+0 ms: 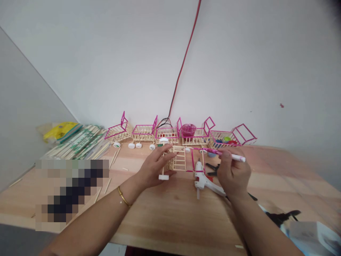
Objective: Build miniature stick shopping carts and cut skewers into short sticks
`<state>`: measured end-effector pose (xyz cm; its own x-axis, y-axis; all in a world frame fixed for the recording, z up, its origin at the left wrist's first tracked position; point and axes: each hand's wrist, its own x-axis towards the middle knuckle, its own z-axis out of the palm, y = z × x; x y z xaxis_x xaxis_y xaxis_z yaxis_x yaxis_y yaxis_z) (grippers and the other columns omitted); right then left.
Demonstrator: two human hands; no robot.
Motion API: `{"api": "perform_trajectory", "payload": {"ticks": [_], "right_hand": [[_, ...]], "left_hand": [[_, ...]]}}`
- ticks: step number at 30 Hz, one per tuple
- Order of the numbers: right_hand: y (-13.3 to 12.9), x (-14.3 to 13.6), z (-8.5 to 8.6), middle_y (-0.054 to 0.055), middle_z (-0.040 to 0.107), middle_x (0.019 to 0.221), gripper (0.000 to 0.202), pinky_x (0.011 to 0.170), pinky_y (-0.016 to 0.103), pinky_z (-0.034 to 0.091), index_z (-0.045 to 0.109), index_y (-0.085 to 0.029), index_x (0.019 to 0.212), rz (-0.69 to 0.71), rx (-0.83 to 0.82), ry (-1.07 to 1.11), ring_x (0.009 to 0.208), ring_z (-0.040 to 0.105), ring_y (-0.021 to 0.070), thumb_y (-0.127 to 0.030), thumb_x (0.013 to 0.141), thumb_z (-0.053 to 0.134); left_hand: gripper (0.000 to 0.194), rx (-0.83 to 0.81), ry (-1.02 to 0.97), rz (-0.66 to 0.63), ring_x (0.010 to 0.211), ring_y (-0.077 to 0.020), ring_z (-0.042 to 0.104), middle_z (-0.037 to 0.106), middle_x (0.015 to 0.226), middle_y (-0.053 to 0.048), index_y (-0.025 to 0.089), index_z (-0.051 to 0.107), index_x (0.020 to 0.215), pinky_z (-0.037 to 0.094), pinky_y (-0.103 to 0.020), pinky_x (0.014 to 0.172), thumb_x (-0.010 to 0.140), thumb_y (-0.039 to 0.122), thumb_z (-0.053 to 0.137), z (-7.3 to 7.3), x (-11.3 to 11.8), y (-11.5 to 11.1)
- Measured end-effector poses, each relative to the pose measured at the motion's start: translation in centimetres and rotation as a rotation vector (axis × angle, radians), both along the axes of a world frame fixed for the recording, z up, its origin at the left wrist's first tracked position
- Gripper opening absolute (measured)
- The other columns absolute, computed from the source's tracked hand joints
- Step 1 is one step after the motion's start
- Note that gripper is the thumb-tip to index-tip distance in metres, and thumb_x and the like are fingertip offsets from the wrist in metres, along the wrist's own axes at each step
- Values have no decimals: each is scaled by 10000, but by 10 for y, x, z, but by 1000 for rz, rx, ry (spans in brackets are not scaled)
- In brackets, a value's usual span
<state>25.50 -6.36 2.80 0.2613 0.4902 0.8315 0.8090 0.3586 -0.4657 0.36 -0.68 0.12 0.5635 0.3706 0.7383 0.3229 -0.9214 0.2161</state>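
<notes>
My left hand (157, 164) is closed around the wheeled end of a small cart (179, 158) built from thin wooden sticks, raised above the table. White round wheels (163, 177) show at that end, and the cart's handle frame (192, 160) on the right is painted pink. Between the fingers of my right hand (234, 174) is a slim paintbrush (238, 157), its white handle smeared with pink. The brush's pink tip meets the upper bar of the handle frame. Below the frame lies a white glue gun (200, 179).
Several similar pink-trimmed carts (144, 133) line the wall; a cup of pink paint (188, 131) is among them. Bagged wooden sticks (80, 142) and a yellow packet (62, 131) lie left. Black pliers (212, 169) rest behind the glue gun. A white box (306, 234) stands front right.
</notes>
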Motion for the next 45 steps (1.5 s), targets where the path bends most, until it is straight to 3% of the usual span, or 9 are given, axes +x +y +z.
{"api": "perform_trajectory", "payload": {"ticks": [45], "right_hand": [[-4, 1, 3, 31, 644, 680, 250, 601, 284, 448, 599, -192, 750, -38, -30, -94, 646, 613, 172, -291, 924, 449]], "left_hand": [[571, -11, -29, 3, 1175, -256, 502, 429, 1373, -169, 239, 434, 1320, 479, -457, 947, 802, 281, 671, -3, 1, 0]]}}
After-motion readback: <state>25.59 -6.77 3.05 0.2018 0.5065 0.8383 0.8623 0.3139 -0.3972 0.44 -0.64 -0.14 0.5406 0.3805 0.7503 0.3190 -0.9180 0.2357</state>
